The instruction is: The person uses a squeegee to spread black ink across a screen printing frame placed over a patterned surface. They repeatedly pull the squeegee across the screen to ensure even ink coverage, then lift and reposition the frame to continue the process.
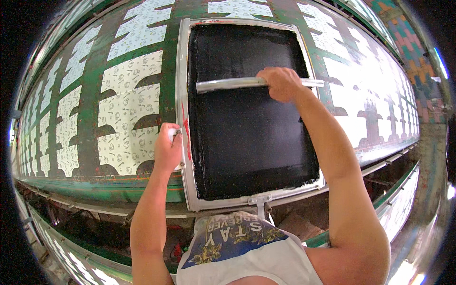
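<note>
A metal screen frame (184,71) lies on the long green table, its mesh coated black (251,147). My right hand (280,83) grips a long silver squeegee bar (223,85), which spans the upper part of the black screen from side to side. My left hand (170,145) is closed on a pale handle (181,161) fixed to the frame's left side. A metal bracket (260,199) sits at the middle of the frame's near edge.
Cut pieces of printed pale sheet (128,76) lie in rows on the green table (168,80) either side of the frame. A rail (365,167) runs along the near edge; another table with sheets (399,209) shows below. A patterned floor strip (401,38) lies at the right.
</note>
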{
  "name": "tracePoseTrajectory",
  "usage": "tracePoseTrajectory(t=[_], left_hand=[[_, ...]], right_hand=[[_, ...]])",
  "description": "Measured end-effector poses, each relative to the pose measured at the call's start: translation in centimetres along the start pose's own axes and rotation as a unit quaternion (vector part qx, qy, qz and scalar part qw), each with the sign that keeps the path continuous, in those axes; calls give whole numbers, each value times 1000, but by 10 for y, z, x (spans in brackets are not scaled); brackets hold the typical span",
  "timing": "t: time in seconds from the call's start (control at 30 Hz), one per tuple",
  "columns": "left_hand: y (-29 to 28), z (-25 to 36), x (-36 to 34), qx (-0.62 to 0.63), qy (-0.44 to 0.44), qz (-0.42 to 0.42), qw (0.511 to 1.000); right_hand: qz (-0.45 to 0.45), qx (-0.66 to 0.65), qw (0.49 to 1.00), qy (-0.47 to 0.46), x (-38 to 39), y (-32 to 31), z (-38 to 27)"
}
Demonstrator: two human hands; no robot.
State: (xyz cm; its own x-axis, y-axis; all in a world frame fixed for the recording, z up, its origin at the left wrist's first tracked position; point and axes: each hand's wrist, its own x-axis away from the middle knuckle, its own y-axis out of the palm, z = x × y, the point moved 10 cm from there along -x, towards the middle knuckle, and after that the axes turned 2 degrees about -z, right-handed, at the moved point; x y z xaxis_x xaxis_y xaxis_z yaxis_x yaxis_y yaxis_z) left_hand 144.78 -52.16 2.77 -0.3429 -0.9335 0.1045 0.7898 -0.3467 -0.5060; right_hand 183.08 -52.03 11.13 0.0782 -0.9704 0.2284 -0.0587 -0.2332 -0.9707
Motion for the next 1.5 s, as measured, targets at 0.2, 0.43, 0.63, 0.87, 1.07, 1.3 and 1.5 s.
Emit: tracePoseTrajectory(t=[0.2, 0.43, 0.63, 0.87, 1.07, 1.3, 1.5], left_hand=[[-3, 8, 3, -35, 22, 9, 999], [-2, 0, -1, -34, 13, 5, 999], [-1, -2, -1, -30, 29, 13, 999], [-4, 3, 3, -57, 23, 16, 998], [-4, -1, -2, -131, 72, 57, 987], [-2, -2, -11, -288, -3, 47, 957], [1, -1, -15, -370, -71, 77, 923]], right_hand=[[8, -28, 1000, -1, 92, 18, -52], [6, -39, 999, 20, 192, 45, -107], [35, -47, 998, 16, 256, 61, -147], [53, -58, 996, -34, 296, 64, -168], [15, -86, 990, -112, 314, 86, -155], [80, -272, 944, -169, 361, 80, -88], [236, -321, 911, 104, 413, 82, 61]])
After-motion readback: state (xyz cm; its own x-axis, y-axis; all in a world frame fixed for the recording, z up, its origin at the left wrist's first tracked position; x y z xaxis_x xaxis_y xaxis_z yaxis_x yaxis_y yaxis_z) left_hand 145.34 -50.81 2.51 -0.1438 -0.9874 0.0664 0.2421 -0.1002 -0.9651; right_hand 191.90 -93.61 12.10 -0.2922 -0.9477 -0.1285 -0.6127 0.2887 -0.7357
